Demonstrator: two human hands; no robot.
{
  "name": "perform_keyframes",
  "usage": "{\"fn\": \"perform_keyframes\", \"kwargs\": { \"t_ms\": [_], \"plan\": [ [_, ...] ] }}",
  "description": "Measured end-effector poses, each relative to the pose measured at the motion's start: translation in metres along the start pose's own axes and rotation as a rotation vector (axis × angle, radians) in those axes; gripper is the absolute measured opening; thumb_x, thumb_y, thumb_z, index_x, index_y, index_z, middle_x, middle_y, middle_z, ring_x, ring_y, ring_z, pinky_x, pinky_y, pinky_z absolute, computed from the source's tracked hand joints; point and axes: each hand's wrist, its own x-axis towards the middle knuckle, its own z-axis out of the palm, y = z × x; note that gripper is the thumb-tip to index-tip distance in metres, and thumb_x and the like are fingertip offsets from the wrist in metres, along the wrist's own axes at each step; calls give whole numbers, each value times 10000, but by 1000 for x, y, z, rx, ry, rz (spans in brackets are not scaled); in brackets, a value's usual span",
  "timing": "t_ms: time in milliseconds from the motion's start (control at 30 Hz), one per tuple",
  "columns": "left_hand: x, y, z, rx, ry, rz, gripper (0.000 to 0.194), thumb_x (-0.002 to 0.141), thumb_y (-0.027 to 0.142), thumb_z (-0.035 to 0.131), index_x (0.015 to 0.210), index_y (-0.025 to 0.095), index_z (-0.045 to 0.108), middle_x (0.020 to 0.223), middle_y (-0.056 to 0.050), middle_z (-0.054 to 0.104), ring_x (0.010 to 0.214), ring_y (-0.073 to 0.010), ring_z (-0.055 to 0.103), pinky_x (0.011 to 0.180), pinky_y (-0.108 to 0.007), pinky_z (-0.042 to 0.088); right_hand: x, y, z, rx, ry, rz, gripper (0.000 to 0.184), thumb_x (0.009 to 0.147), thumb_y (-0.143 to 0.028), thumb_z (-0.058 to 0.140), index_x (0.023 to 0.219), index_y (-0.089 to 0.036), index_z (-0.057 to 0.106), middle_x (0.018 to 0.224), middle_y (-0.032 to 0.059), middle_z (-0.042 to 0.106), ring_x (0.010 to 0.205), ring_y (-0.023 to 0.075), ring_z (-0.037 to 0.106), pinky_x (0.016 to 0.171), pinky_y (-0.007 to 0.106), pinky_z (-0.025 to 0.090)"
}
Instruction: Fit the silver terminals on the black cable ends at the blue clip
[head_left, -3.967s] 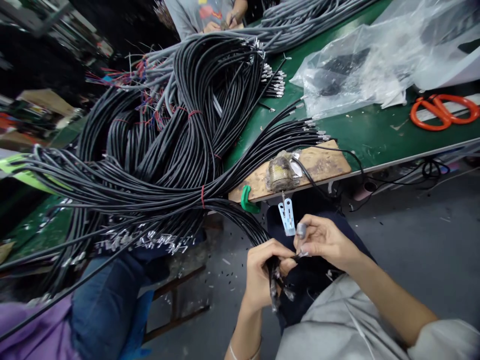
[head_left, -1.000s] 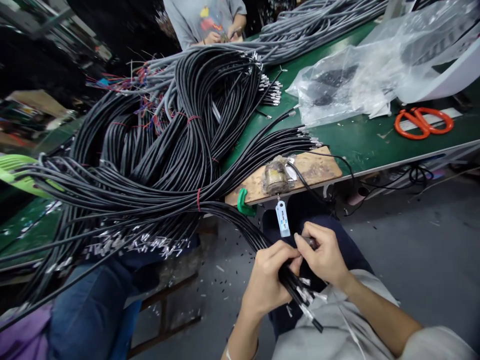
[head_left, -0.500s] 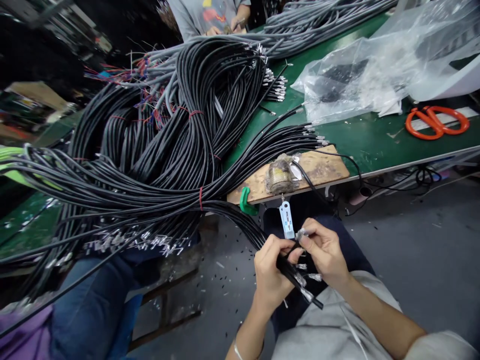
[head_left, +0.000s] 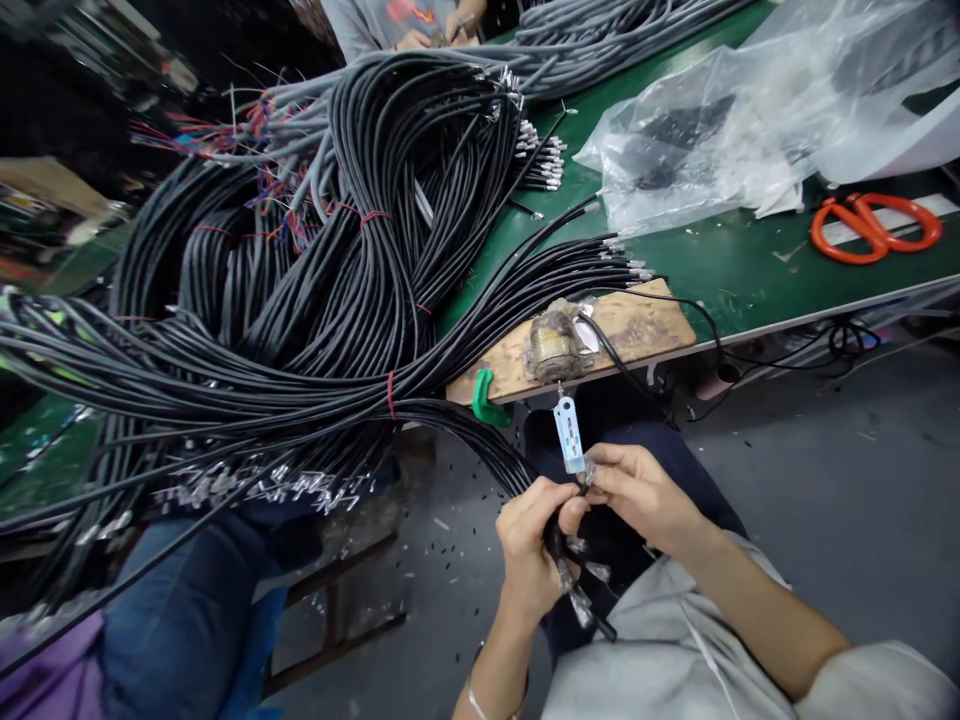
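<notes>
My left hand (head_left: 529, 540) is closed round a bunch of thin black cables (head_left: 480, 455) that trails down from the big heap (head_left: 315, 290) on the bench; their metal-tipped ends (head_left: 577, 600) stick out below my fist. My right hand (head_left: 641, 495) pinches the silvery tip of one cable (head_left: 587, 470) right beside the left thumb. Just above both hands a small pale blue blade tool (head_left: 568, 435) hangs from the edge of a wooden board (head_left: 645, 325).
A taped lump (head_left: 553, 345) sits on the board, held by a green clamp (head_left: 484, 400). Orange scissors (head_left: 874, 225) and clear plastic bags (head_left: 750, 120) lie on the green bench (head_left: 720, 270). Another person's hands (head_left: 427, 30) work at the far end. A blue-trousered leg (head_left: 195, 600) is at left.
Both hands have risen slightly toward the blade tool. The cable ends under my left fist have swung from slanting right to pointing more downward. The view has shifted a little.
</notes>
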Motion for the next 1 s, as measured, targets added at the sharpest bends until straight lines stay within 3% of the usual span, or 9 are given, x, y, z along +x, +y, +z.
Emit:
{"fn": "perform_keyframes", "kwargs": {
  "t_ms": [133,233,433,533,600,667,800,867,1000],
  "plan": [
    [2,3,-6,7,-47,-57,242,890,110,502,663,165,564,570,25,504,483,-80,469,502,-215,316,-2,-7,-1,-230,-53,-230,329,797,-452,699,959,-165,694,840,43,604,708,124,528,650,249,462],
    [5,4,-7,-13,-58,-79,308,900,129,486,595,168,505,536,32,462,456,-77,430,482,-222,294,-1,-6,1,-333,-155,-321,214,765,-345,750,886,-177,692,867,47,599,785,148,562,713,268,478],
    [2,6,-1,37,43,-91,264,897,133,496,648,165,575,550,29,510,465,-83,461,484,-216,315,4,20,9,-240,61,-361,190,777,-326,733,712,-183,625,652,-14,540,575,119,510,552,254,433],
    [1,6,-2,57,51,-107,224,893,134,505,704,163,622,574,23,542,487,-92,486,497,-217,335,-1,20,13,-492,218,-668,119,804,-199,687,695,-194,637,672,7,561,637,145,515,600,283,431],
    [2,5,-6,16,-3,-132,218,901,146,507,731,162,642,578,20,546,491,-96,492,498,-219,342,-5,12,13,-674,237,-843,98,793,-146,679,711,-196,664,721,34,605,708,169,527,676,316,439],
    [5,5,-11,-80,-76,-137,195,905,173,525,761,160,656,596,11,566,508,-100,510,505,-219,360,-7,1,11,-682,118,-766,89,806,-198,682,719,-189,664,727,44,611,715,173,531,686,322,442],
    [12,4,-17,-260,-108,-95,155,874,250,619,758,158,666,649,-20,619,575,-121,550,555,-231,412,-3,-20,1,-368,-211,-157,338,753,-476,728,746,-155,622,667,5,549,605,118,498,560,248,409],
    [13,5,-16,-272,-78,-98,141,845,252,665,739,159,673,640,-19,619,582,-126,551,565,-238,419,0,-30,-5,-368,-274,21,383,715,-495,754,768,-141,619,660,-12,541,584,96,480,554,229,399],
    [12,6,-10,-251,-32,-100,86,809,212,706,742,160,695,638,-19,632,584,-133,578,573,-246,439,6,-50,-10,-589,-106,-37,354,741,-476,733,736,-143,612,661,-16,555,618,103,496,588,232,403]
  ]
}}
